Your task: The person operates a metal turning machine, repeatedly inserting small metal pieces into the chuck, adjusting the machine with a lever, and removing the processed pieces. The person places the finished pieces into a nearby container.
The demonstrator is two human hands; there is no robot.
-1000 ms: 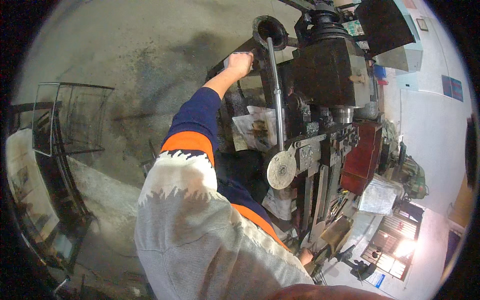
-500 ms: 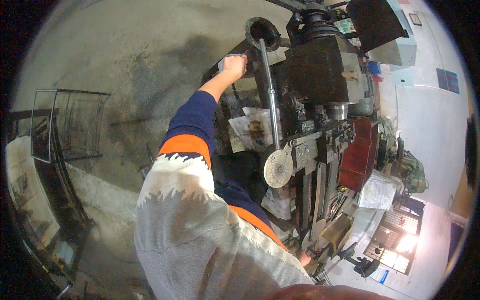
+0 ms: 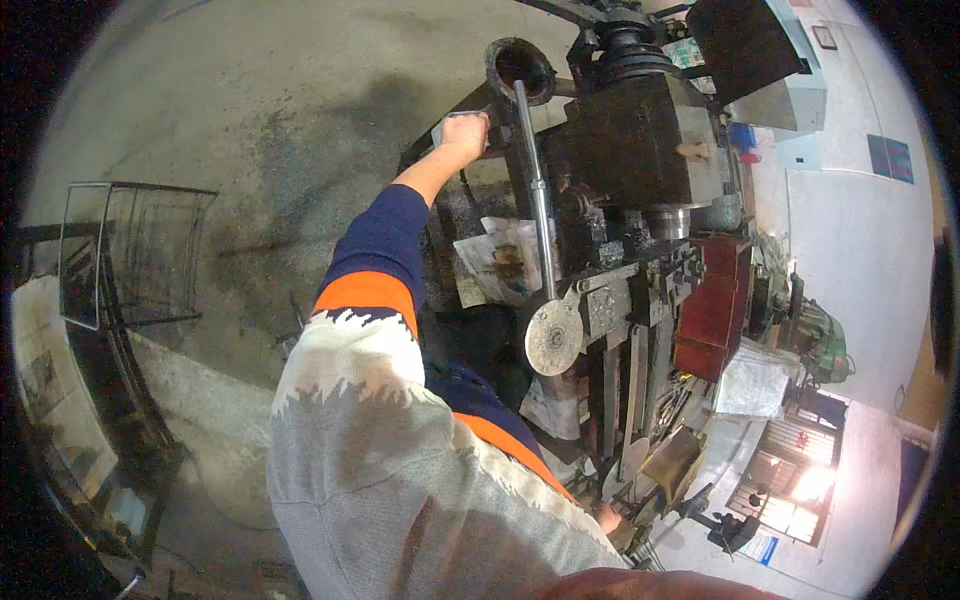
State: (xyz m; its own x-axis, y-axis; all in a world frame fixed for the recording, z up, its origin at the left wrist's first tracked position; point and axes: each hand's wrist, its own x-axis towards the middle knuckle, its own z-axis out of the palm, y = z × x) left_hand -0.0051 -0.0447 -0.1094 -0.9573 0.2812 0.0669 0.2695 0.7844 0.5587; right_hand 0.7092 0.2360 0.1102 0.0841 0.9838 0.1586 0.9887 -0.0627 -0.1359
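My left hand (image 3: pixel 464 135) is stretched out at the upper middle, its fingers closed. A pale, flat-edged thing shows beside the knuckles; what the fist grips is hidden. Close to it is the dark metalworking machine (image 3: pixel 640 140), with a round, hollow metal cup (image 3: pixel 520 70) at its end. From that cup a bright steel rod (image 3: pixel 540 200) runs down to a worn metal disc (image 3: pixel 554 338). My right hand (image 3: pixel 606 516) shows only in part at the lower middle, beside the machine's lower parts, and its fingers are hidden.
Stained paper sheets (image 3: pixel 495 260) hang behind the rod. A dark red metal box (image 3: pixel 712 305) stands to the right, with a clear plastic-wrapped bundle (image 3: pixel 752 380) below it. A thin metal frame (image 3: pixel 135 250) is at the left. A barred window (image 3: pixel 790 475) glows at the lower right.
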